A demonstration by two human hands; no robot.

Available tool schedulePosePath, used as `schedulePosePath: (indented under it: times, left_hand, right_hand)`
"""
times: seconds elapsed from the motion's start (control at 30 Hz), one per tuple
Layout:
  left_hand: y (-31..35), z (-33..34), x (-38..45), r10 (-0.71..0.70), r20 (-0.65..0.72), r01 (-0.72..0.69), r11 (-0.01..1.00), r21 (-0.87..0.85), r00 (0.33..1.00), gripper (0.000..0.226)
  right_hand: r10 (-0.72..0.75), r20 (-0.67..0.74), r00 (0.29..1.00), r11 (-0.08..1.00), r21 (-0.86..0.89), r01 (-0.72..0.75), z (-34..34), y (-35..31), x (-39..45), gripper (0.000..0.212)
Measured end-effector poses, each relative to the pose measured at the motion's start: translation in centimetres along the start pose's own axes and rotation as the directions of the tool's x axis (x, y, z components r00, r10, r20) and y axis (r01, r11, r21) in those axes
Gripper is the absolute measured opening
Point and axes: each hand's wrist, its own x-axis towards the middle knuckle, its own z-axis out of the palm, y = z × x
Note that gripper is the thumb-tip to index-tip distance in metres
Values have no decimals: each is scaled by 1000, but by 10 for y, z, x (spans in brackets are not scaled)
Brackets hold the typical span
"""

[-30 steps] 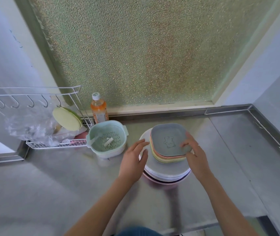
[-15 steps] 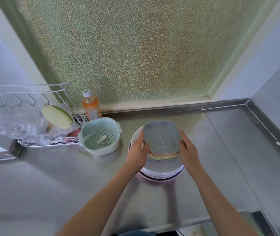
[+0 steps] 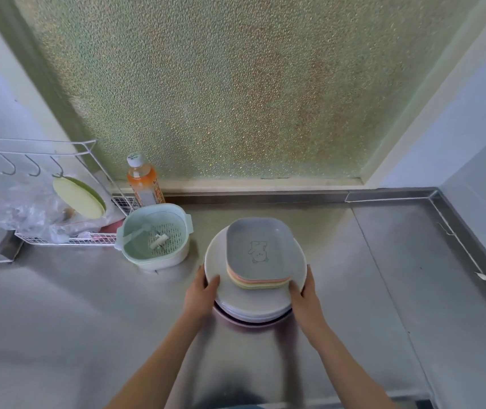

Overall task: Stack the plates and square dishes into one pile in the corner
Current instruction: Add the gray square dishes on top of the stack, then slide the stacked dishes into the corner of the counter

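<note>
Both hands have dropped from the grey square dishes (image 3: pixel 261 252) to the white round plates (image 3: pixel 253 301) beneath; the left hand (image 3: pixel 202 293) and right hand (image 3: pixel 305 293) clamp opposite rims at centre frame, seemingly ready to carry the whole pile toward the steel counter's (image 3: pixel 383 276) right corner.

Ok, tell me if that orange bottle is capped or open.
Capped: the orange bottle stands upright with its white cap on.

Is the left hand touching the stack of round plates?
Touching. The head view shows the left hand gripping the left rim of the round plates, thumb lying over the edge.
</note>
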Motion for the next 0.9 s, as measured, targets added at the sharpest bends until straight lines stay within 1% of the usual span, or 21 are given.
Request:
schedulePosePath:
  times: [0.13, 0.23, 0.3, 0.33, 0.4, 0.47, 0.5, 0.53, 0.6, 0.67, 0.7, 0.77, 0.9]
  left_hand:
    - [23, 3, -12, -43, -20, 42, 999, -33, 999, 72]
    - [33, 12, -17, -52, -17, 52, 998, -41, 998, 59]
    - [39, 22, -17, -49, 9, 49, 998, -47, 999, 50]
    - [44, 28, -17, -47, 38, 49, 998, -48, 998, 45]
    - [51, 41, -14, -54, 109, 58, 998, -32, 993, 43]
    - [61, 56, -9, -54, 175, 54, 999, 4, 983, 41]
    - [65, 64, -6, -51, 213, 49, 999, 12, 976, 40]
    - [69, 72, -2, -54, 252, 53, 999, 13, 966, 40]
    - [77, 88, 5, -81, 324, 80, 997, 17, 943, 40]
    - [85, 104, 12, -82, 368, 78, 997, 27, 926, 41]
    - [87, 113, 16, -71, 383, 63, 997, 35, 921, 42]
    - [96, 130, 19, -64, 407, 52, 998, 39, 911, 43]
    - [109, 168, 17, -51, 466, 38, 999, 39, 883, 45]
  right_hand:
    - [-12, 37, 999, 1000, -4, 13, -5, -1, 6, 54]
    - [-29, 21, 999, 999, 14, 29, -12, 4, 13, 54]
    - [-28, -2, 1000, 999, 25, 28, -23, 5, 18, 53]
    - [-35, -11, 999, 999, 26, 35, -30, 5, 21, 53]
    - [-27, -41, 999, 1000, 9, 27, -46, 7, 26, 56]
    - [-4, -100, 995, 1000, -26, 1, -61, 11, 33, 72]
    - [12, -135, 991, 999, -37, -17, -68, 13, 37, 75]
    - [25, -173, 985, 999, -37, -32, -74, 16, 41, 75]
    - [60, -279, 958, 998, -5, -64, -84, 20, 46, 67]
    - [68, -375, 925, 997, 46, -54, -94, 24, 48, 65]
    - [69, -395, 916, 997, 61, -48, -99, 26, 47, 65]
    - [75, -385, 920, 996, 72, -51, -107, 31, 46, 64]
    - [139, -402, 905, 989, 108, -103, -133, 43, 51, 64]
